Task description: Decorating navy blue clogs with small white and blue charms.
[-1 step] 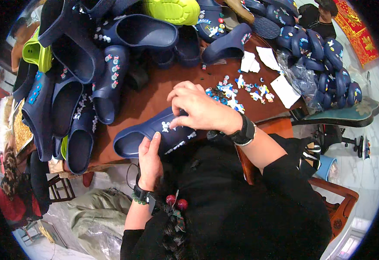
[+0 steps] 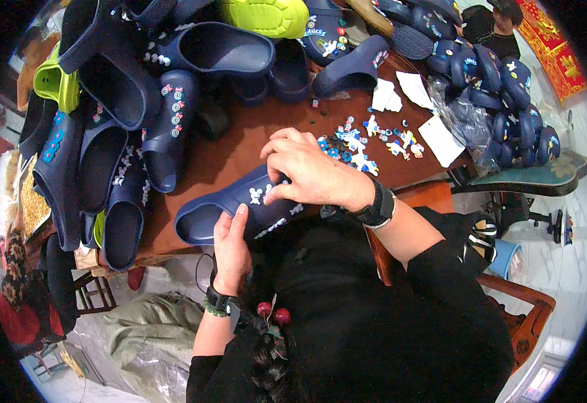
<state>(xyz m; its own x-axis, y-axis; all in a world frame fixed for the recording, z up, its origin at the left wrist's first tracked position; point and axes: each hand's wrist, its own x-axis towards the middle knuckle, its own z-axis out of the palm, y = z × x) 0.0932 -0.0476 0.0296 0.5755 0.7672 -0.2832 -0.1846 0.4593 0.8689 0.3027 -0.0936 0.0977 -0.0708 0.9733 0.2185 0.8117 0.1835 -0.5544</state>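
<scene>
A navy clog (image 2: 203, 213) lies across the near edge of the table, its open heel to the left. My left hand (image 2: 232, 245) grips its near side, thumb on top beside the upper. White animal-shaped charms (image 2: 256, 195) sit on the upper, and more small white charms (image 2: 271, 229) run along the near side. Over the toe part, my right hand (image 2: 307, 168) is bent with thumb and fingers pinched at a white shoe charm, mostly hidden beneath the fingertips. Beyond that hand, a loose pile of colourful charms (image 2: 352, 140) is spread on the brown tabletop (image 2: 240, 144).
Navy clogs (image 2: 122, 221) crowd the left and back of the table, with lime-green clogs (image 2: 266, 17) among them. White paper pieces (image 2: 442, 142) lie right of the charms. Bagged navy clogs (image 2: 488, 74) are heaped at far right. A wooden chair (image 2: 528, 322) and blue bin (image 2: 506, 258) stand at right.
</scene>
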